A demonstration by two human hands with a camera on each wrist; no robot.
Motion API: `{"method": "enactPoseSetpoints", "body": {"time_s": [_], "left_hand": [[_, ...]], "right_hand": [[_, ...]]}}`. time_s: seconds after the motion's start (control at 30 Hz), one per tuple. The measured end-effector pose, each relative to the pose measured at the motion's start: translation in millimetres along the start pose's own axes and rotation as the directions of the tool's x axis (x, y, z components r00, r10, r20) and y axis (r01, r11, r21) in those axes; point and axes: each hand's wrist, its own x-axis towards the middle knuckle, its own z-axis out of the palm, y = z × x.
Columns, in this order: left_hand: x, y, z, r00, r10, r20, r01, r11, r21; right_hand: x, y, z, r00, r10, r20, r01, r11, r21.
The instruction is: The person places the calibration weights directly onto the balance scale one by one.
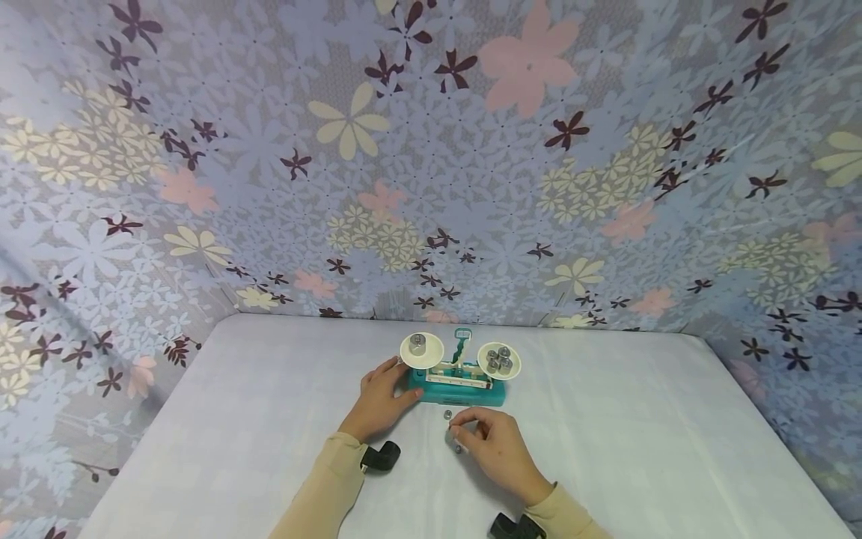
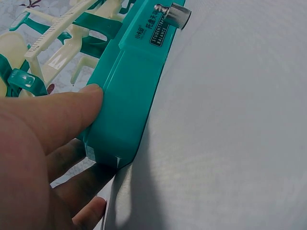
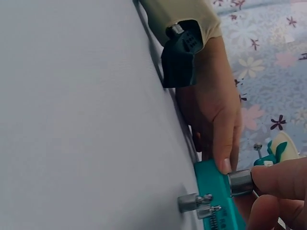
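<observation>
A green balance scale (image 1: 461, 394) with two cream pans stands on the table. My left hand (image 1: 380, 400) grips the left end of its base, thumb on the front edge and fingers (image 2: 86, 189) round the end. One large metal weight (image 1: 417, 343) sits in the left pan (image 1: 434, 357); several smaller weights (image 1: 499, 361) fill the right pan (image 1: 512, 372). In front of the base, my right hand (image 1: 497, 453) pinches a metal weight (image 3: 241, 183) by its top, which the fingers hide. Beside it, two loose weights (image 3: 188, 203) are on the white cloth.
White cloth (image 1: 660, 427) covers the table, with a flowered backdrop (image 1: 431, 187) rising behind and at both sides. Black wrist cameras (image 1: 381, 457) are strapped over the beige sleeves (image 1: 328, 483).
</observation>
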Motion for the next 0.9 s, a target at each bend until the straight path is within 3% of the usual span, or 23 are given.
{"method": "enactPoseSetpoints", "body": {"time_s": [0.27,0.67,0.9], "left_hand": [[0.0,-3.0,0.5,1.0,0.013,-0.007,-0.013,1.0,0.006],[-0.4,-2.2,0.8,1.0,0.011,-0.006,-0.011,1.0,-0.003],[0.0,-1.4,0.3,1.0,0.012,-0.007,-0.013,1.0,-0.011]], "right_hand": [[2.3,-8.0,-2.5,0.999,-0.025,-0.027,0.025,1.0,-0.008],[10.8,-25.2,-5.9,0.985,-0.136,-0.103,0.139,0.99,0.023],[9.2,-53.0,-14.1,0.979,-0.162,-0.126,0.166,0.986,0.025]]}}
